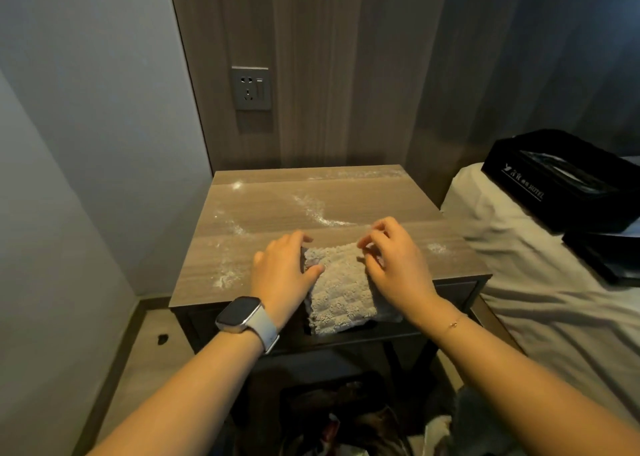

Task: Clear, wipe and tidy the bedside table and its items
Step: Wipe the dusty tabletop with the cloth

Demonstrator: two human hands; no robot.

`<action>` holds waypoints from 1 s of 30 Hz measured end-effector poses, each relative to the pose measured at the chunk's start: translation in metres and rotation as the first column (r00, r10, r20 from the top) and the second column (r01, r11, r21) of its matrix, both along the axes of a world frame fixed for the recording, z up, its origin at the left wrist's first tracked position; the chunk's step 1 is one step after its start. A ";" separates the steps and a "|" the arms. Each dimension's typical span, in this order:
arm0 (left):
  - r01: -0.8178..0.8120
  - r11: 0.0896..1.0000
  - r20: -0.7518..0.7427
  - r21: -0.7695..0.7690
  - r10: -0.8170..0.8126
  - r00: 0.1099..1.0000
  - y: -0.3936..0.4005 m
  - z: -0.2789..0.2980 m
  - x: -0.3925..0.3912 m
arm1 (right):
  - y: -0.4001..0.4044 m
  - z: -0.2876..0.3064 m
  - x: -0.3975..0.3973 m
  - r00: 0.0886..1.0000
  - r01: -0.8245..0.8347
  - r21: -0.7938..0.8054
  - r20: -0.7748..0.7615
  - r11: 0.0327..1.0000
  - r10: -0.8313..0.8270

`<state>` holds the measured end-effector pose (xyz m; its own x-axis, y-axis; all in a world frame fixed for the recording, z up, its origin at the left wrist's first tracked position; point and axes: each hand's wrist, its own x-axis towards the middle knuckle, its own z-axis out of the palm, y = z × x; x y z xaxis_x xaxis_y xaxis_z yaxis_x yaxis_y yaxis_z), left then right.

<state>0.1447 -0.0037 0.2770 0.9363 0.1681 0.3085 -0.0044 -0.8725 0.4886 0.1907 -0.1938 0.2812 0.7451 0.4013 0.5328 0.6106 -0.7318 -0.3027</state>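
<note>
Head view: both hands are on a folded grey cloth (341, 282) at the near edge of the bedside table (450, 247). The left hand (282, 270) grips its left side; the right hand (391, 261) pinches its far right corner. White powder (313, 209) lies beyond the fingers, so wiping remains. A black tissue box (540, 178) sits cleared on the bed (519, 282), to the right.

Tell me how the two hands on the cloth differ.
The left hand wears a watch on its wrist; the right hand wears a thin bracelet. The left hand's fingers curl over the cloth's left edge, while the right hand's fingertips pinch its far right corner. Both hold the same grey cloth on the dusty table.
</note>
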 end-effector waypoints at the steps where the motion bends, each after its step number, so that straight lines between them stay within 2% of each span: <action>1: 0.001 1.000 0.021 0.015 -0.001 1.000 0.001 -0.001 0.002 | 0.000 -0.004 -0.006 0.997 -0.077 -0.010 0.026 0.997 0.077; 3: 0.000 0.997 0.007 0.072 0.000 1.000 0.002 0.000 0.004 | -0.003 -0.015 -0.017 0.982 -0.190 -0.082 -0.034 0.978 0.188; 6: -0.016 0.989 -0.008 0.145 0.017 1.000 0.002 -0.001 0.004 | -0.007 -0.033 -0.026 0.966 -0.240 -0.221 -0.151 0.945 0.209; 9: -0.042 0.991 0.056 0.128 0.035 0.998 0.004 0.002 -0.006 | -0.005 -0.038 -0.021 0.973 -0.230 -0.312 -0.042 0.922 0.229; 11: -0.061 0.997 0.104 0.039 0.057 0.993 0.012 0.005 -0.018 | -0.003 -0.038 -0.015 0.970 -0.222 -0.332 0.017 0.917 0.241; 13: -0.077 0.989 0.108 -0.130 0.091 0.990 0.024 0.006 -0.030 | -0.002 -0.041 -0.011 0.964 -0.231 -0.314 0.053 0.921 0.260; 16: -0.132 0.898 0.068 -0.419 0.176 0.982 0.041 0.006 -0.049 | -0.003 -0.040 -0.010 0.955 -0.260 -0.246 0.079 0.934 0.287; 18: -0.195 0.854 0.038 -0.482 0.243 0.969 0.047 0.005 -0.060 | -0.001 -0.035 -0.012 0.953 -0.281 -0.182 0.063 0.942 0.296; 22: -0.288 0.861 0.015 -0.418 0.323 0.946 0.051 0.001 -0.070 | -0.002 -0.020 -0.016 0.954 -0.285 -0.041 0.082 0.958 0.288; 26: -0.432 0.853 0.026 -0.292 0.458 0.888 0.068 -0.002 -0.062 | -0.018 0.010 0.000 0.974 -0.200 0.096 0.123 0.975 0.187; 30: -0.570 0.800 -0.087 -0.189 0.564 0.821 0.087 -0.005 -0.043 | -0.056 0.028 0.042 0.995 -0.015 0.076 0.104 0.997 0.007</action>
<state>0.1020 0.0830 0.2715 0.6615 0.7258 0.1887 0.4753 -0.6004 0.6432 0.2324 -0.2499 0.3091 0.6800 0.3644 0.6362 0.6495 -0.7020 -0.2921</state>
